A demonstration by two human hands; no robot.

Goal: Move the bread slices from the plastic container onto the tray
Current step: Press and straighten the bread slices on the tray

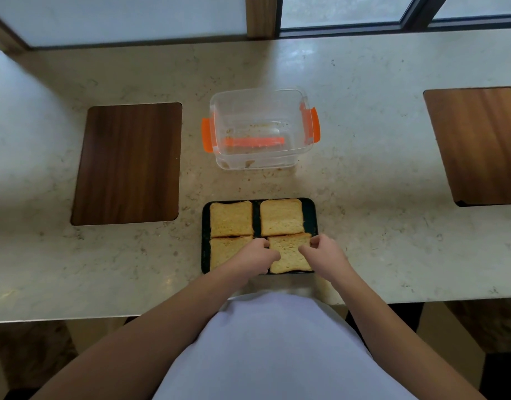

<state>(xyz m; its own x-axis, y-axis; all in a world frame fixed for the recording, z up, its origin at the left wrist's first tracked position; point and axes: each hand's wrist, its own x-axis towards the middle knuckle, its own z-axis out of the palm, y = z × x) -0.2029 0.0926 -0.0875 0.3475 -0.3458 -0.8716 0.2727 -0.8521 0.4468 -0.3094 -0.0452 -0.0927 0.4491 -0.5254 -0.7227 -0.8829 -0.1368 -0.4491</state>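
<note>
- Bread slices: the near-right slice (pixel 289 252) is pinched at its two sides by the left hand (pixel 255 255) and right hand (pixel 325 255), fingers closed on its edges, over the tray (pixel 205 226).
- Judged step: seating the fourth and last slice; next, let go and withdraw.
- Plastic container (pixel 261 128) beyond holds only crumbs.
- The left hand covers part of the near-left slice (pixel 224 249).

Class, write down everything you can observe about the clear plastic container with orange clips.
The clear plastic container with orange clips is a rectangular, see-through tub with rounded corners. Orange latches hang at its left, right and near sides. It has no lid on, stands upright and holds no bread, only crumbs on its floor. It sits on the beige stone countertop, just beyond the black tray; nothing else touches it.
</note>
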